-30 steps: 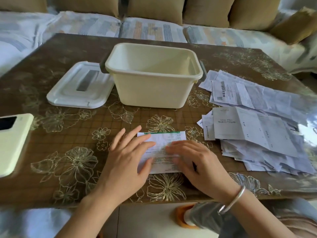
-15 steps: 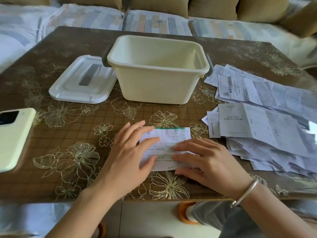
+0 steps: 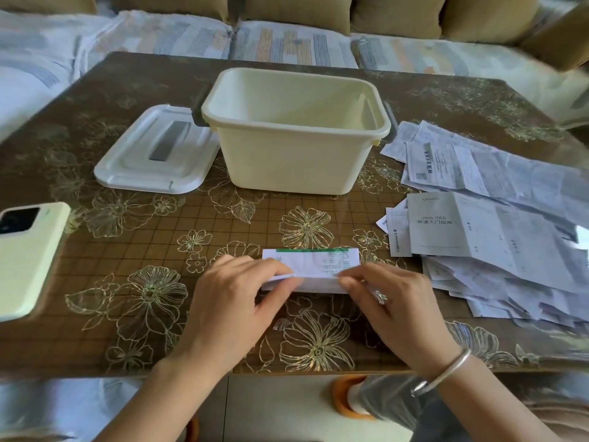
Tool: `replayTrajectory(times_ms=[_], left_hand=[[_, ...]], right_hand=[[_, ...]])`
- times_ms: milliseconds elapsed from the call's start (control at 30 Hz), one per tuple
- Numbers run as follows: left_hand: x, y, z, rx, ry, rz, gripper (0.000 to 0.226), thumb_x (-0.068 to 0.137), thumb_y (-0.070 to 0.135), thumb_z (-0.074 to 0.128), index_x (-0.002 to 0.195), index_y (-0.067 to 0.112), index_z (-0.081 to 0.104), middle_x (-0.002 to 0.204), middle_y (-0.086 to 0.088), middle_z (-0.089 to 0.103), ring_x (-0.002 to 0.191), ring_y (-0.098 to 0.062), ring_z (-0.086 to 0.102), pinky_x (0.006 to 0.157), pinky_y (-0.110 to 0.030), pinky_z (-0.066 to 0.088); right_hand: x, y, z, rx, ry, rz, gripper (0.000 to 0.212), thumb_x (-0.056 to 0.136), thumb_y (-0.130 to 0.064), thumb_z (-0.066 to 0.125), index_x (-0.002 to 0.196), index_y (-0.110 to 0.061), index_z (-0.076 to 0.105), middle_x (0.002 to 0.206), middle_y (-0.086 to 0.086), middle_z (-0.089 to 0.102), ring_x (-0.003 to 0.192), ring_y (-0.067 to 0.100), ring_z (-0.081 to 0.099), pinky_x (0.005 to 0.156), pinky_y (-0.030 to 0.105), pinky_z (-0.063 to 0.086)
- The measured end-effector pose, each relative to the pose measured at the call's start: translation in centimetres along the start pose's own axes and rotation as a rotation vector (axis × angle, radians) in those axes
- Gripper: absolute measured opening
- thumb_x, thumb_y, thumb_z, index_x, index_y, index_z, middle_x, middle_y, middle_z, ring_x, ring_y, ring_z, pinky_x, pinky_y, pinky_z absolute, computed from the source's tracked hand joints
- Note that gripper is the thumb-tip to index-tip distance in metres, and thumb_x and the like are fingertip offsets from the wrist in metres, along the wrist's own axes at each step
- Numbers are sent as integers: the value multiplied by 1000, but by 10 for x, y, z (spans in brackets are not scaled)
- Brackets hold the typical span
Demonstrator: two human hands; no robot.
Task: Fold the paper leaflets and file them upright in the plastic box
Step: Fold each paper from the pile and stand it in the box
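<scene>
A white leaflet point(image 3: 318, 263) with a green top stripe lies on the table in front of me. Its near edge is lifted and folded toward the far edge. My left hand point(image 3: 236, 301) pinches that raised edge at the left end. My right hand point(image 3: 392, 304) pinches it at the right end. The cream plastic box point(image 3: 287, 161) stands open behind the leaflet, and no paper shows inside it. A loose pile of unfolded leaflets point(image 3: 497, 224) spreads over the right side of the table.
The box's white lid point(image 3: 156, 151) lies flat left of the box. A pale green phone point(image 3: 25, 256) rests at the left table edge. A sofa with cushions point(image 3: 287, 43) runs behind the table. The table's front edge is just under my wrists.
Both hands went from pressing flat on the leaflet to pinching its near edge and lifting it over into a fold. The view has tilted down slightly.
</scene>
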State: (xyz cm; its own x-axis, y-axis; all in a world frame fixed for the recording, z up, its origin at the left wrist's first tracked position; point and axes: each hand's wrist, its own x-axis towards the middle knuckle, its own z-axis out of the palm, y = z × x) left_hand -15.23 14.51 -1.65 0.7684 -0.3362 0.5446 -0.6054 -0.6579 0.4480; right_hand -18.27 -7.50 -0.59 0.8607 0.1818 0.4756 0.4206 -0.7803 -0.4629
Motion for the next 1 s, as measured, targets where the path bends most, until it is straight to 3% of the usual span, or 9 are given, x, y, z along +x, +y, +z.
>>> replayTrajectory(times_ms=[100,200,333,467,533,633,800,900,1000], left_hand=[[9,4,1,36,5,-154,32,91,51,50,85,25,68,58,15,60,45,-2,47,47,-17,36],[16,3,7,58,-14,-238,28,88,52,54,84,27,66,59,20,55,47,0,50,43,-17,39],[23,1,14,141,-24,-243,21,88,45,58,82,26,63,62,18,54,50,-7,51,40,-20,36],[22,2,18,243,-14,-235,14,89,37,61,80,25,61,66,12,60,46,-10,47,39,-17,24],[21,7,19,339,17,-238,14,86,34,67,77,25,63,62,10,58,45,-11,40,42,-19,21],[21,7,19,378,74,-240,13,81,33,75,73,24,70,70,9,61,54,-8,33,55,-24,28],[22,3,22,363,1,-250,22,76,32,78,93,18,72,96,1,60,82,-18,54,71,-36,44],[26,8,22,417,-6,-211,32,75,28,78,103,16,67,102,-2,60,90,-21,54,77,-35,40],[22,16,26,478,-18,-45,23,77,10,72,100,12,68,96,-3,65,87,-25,57,78,-38,38]], right_hand=[[5,1,5,22,71,142,25,88,-47,55,96,-25,65,89,-18,67,65,2,63,52,18,52],[11,4,12,4,114,229,20,84,-43,59,87,-24,66,78,-20,61,60,3,57,47,22,48],[19,9,16,-92,78,282,10,84,-38,65,84,-28,68,69,-19,54,58,-2,49,48,13,32],[26,12,20,-192,36,284,8,86,-38,65,81,-31,65,70,-15,52,55,7,48,45,19,31],[28,10,23,-270,26,292,11,86,-41,64,81,-31,62,74,-12,53,56,13,49,45,22,31],[28,8,26,-355,34,282,17,84,-41,66,80,-26,59,79,-8,52,51,14,44,44,19,22],[28,7,25,-392,28,292,17,84,-39,68,81,-25,59,83,-6,52,55,11,41,45,18,19],[30,6,23,-388,-11,309,13,85,-41,64,87,-28,60,87,-8,54,58,12,47,46,20,21],[32,3,21,-374,-59,324,11,86,-41,62,89,-31,61,87,-10,54,64,11,51,46,20,24]])
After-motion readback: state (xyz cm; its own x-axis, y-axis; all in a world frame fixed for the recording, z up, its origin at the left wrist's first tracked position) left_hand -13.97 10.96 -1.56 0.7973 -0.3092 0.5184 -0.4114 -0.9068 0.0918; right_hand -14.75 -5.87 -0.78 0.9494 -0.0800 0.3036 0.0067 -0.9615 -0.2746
